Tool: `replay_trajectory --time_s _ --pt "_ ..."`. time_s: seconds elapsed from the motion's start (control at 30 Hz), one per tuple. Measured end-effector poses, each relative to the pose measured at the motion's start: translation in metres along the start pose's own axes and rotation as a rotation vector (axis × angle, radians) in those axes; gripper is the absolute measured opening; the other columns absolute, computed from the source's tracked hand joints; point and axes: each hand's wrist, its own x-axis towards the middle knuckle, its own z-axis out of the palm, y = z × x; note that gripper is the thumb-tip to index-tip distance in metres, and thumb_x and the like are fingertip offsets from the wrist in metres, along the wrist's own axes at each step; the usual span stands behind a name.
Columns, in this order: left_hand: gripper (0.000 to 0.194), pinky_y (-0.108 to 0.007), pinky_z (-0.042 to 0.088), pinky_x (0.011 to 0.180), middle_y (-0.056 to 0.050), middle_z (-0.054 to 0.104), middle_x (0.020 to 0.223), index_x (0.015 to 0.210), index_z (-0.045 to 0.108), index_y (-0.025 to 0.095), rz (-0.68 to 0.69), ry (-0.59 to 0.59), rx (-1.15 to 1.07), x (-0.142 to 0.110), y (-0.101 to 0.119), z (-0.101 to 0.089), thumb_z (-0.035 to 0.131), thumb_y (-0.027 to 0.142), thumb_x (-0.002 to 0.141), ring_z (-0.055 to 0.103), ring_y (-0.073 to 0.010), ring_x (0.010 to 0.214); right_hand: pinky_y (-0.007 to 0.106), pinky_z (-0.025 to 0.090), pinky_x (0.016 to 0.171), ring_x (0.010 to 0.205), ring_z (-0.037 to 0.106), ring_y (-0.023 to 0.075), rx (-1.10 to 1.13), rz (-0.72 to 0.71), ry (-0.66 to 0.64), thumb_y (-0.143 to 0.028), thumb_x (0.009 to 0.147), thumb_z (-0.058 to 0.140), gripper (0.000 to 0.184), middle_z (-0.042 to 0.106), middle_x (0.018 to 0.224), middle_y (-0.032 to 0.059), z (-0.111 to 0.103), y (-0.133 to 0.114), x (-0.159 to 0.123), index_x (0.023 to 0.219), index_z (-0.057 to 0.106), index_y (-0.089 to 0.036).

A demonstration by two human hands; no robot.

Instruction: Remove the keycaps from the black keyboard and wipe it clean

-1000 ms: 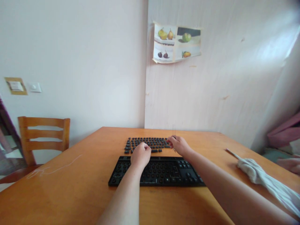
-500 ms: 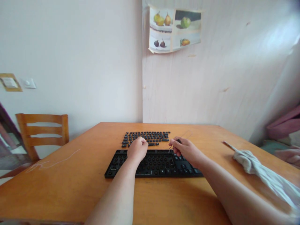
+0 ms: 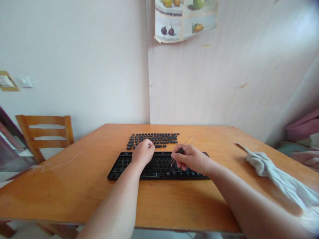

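Note:
A black keyboard lies on the wooden table, most of its main block stripped of keycaps while keys remain in part of its bottom row. Behind it, loose black keycaps are laid out in rows like a keyboard. My left hand is closed above the keyboard's back edge; whatever its fingers hold, if anything, is hidden. Over the right part of the keyboard, my right hand pinches a wire keycap puller by its black handle. Thin wire loops stick out at both ends.
A grey cloth with a thin stick-like end lies on the right of the table. At the left stands a wooden chair. A wall rises behind the table, with a fruit picture on it.
My right hand has moved left with the keycap puller, from the back edge to over the keyboard's main block. My left hand stays closed near the same spot. The view has tilted down slightly.

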Motion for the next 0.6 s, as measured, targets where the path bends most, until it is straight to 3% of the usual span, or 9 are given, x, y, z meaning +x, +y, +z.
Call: replay_trajectory --time_s 0.33,0.6 --pt "0.015 -0.024 0.039 0.062 -0.001 0.071 0.086 0.087 0.063 0.025 0.015 0.018 0.004 -0.003 0.001 0.0 0.051 0.032 0.083 0.062 -0.0165 0.077 0.017 0.039 0.038 0.042 0.056 0.0084 -0.069 0.092 -0.153 -0.042 0.087 0.055 0.025 0.063 0.059 -0.0016 0.017 -0.004 -0.005 0.087 0.052 -0.018" --pt "0.014 -0.025 0.038 0.061 -0.001 0.07 0.086 0.084 0.063 0.025 0.024 0.027 0.009 -0.005 0.004 -0.001 0.05 0.03 0.081 0.061 -0.0168 0.077 0.018 0.041 0.039 0.044 0.058 0.0092 -0.097 0.092 -0.15 -0.044 0.086 0.056 0.026 0.066 0.064 -0.0007 0.025 0.003 -0.004 0.088 0.052 -0.018"
